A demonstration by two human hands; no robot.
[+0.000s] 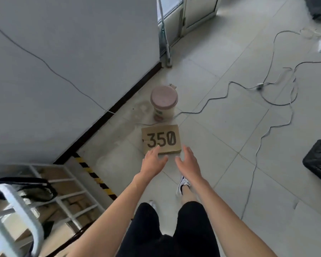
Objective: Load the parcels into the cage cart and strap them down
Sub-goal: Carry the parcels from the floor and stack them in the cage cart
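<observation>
Both hands go out over a flat cardboard parcel [161, 139] marked 350, which lies on the tiled floor just in front of a pink-lidded tub [164, 101] near the wall. From my remote seat I read this as the pick-up step. The left hand [153, 161] and the right hand [188, 162] are both open, fingers straight and a little spread, with nothing in either of them. The left fingertips [156, 149] overlap the parcel's near edge, though I cannot tell whether they touch it. The right fingers [186, 148] sit just beside its near right corner, apart from the card. To do it well, I judge each hand should take an opposite short side, thumbs on top and fingers under the edge, and lift level — a box this thin could flex or slip from a one-sided pinch. A thin cable [193, 112] runs by the tub and is worth keeping clear of. The white cage cart [63, 191], brown parcels showing through its bars, stands at lower left — a turn away from the parcel.
</observation>
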